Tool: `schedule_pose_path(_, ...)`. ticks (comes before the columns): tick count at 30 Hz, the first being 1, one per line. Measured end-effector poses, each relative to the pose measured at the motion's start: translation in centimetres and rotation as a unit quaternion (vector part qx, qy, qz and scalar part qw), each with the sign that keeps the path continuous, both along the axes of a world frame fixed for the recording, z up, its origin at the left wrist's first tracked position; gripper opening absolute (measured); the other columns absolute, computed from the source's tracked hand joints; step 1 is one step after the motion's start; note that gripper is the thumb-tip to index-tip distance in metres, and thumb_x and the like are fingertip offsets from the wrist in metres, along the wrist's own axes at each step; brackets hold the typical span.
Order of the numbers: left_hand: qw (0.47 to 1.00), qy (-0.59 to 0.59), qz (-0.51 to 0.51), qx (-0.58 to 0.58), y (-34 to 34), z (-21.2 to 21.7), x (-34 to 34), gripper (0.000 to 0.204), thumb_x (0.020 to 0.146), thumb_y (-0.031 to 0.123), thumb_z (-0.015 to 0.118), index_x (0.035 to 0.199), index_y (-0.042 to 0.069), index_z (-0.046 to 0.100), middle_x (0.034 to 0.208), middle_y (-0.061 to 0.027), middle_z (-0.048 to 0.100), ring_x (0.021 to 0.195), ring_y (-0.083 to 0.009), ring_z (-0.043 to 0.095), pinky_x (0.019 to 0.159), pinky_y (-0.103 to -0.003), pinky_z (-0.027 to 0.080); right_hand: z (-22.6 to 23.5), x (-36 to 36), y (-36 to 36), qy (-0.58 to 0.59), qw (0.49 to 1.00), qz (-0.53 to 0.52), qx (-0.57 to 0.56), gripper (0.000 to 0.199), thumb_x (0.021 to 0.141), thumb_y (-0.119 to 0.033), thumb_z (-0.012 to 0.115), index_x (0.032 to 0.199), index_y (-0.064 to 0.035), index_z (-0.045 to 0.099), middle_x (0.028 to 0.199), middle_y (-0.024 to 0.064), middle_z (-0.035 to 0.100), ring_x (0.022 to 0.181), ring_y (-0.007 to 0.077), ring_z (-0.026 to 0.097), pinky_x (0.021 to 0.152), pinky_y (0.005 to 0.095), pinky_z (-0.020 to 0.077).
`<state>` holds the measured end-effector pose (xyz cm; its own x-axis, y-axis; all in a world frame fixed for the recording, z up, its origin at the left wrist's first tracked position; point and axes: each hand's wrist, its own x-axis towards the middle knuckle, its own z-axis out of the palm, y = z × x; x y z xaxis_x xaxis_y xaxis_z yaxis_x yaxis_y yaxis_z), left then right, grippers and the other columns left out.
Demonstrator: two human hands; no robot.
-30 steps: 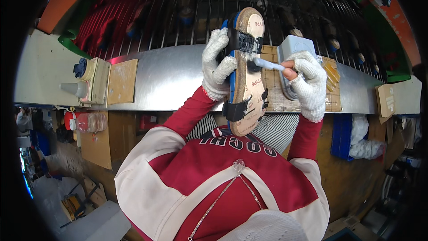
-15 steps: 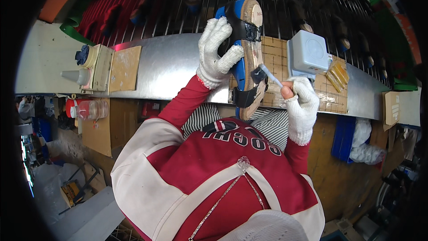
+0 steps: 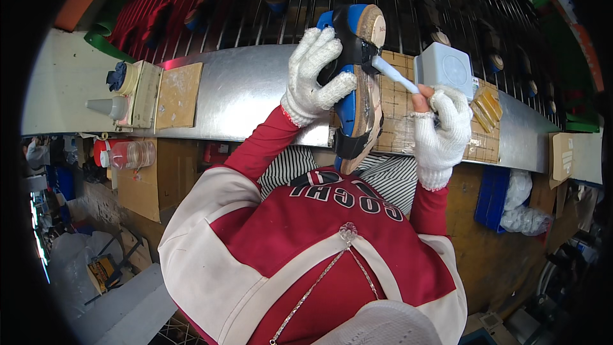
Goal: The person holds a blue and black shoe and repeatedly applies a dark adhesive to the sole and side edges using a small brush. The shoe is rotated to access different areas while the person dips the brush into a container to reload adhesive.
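A blue and black sandal upper, fitted on a shoe last [image 3: 367,99], is tipped on its side with its tan underside toward the right. My left hand [image 3: 310,76], in a white knit glove, grips it by the blue and black left side. In my right hand [image 3: 444,131], also gloved but with a bare fingertip showing, is a brush with a pale handle [image 3: 399,75]. Its tip touches the underside beside the upper black strap. Dark, shiny patches mark the strap ends on the underside.
Behind the metal bench [image 3: 249,86] runs a bar rack [image 3: 246,16] carrying several shoes. On the brown board [image 3: 399,131] stand a pale blue-grey box-shaped container [image 3: 444,70] and a yellowish block [image 3: 488,108]. A white cone-shaped nozzle [image 3: 107,108] lies at the left.
The brush and my right hand have moved up along the underside, from the lower strap to the upper one. The shoe has shifted slightly and turned a little in my left hand.
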<state>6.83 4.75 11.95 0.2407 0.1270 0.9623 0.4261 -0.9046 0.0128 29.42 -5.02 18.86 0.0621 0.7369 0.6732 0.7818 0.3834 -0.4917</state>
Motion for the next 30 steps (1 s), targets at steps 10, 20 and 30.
schedule_pose_path(10,0.999,-0.006,0.035,0.003,0.5,0.5,-0.3,0.055,0.072,0.012,0.082,0.121,0.027,0.061,0.130,-0.0170,0.054,0.119,-0.0393,0.060,0.104,-0.058,0.046,-2.0,1.4,-0.1,0.234,0.931,0.186,-0.209,0.018,0.085,-0.011,0.077,0.095,0.0035,0.073,0.090,0.0066,0.060,0.079,0.0123,0.057,0.063,0.0259,0.0447)
schedule_pose_path(20,0.997,0.014,0.077,0.007,0.6,1.2,0.2,0.059,0.072,0.010,0.080,0.126,0.022,0.058,0.134,-0.0180,0.051,0.123,-0.0394,0.057,0.105,-0.057,0.044,-2.3,1.4,-2.5,0.157,0.964,0.144,-0.160,0.016,0.080,-0.010,0.078,0.092,0.0011,0.073,0.090,0.0109,0.063,0.086,0.0224,0.060,0.075,0.0325,0.0469)
schedule_pose_path(30,0.992,0.030,-0.056,-0.109,-1.1,3.8,1.7,0.048,0.088,0.028,0.073,0.126,0.004,0.059,0.128,-0.0236,0.060,0.116,-0.0427,0.059,0.099,-0.051,0.047,-3.0,2.9,-2.3,0.192,0.967,0.143,-0.088,0.019,0.079,-0.019,0.075,0.089,-0.0034,0.071,0.086,0.0128,0.064,0.083,0.0306,0.063,0.074,0.0403,0.0497)
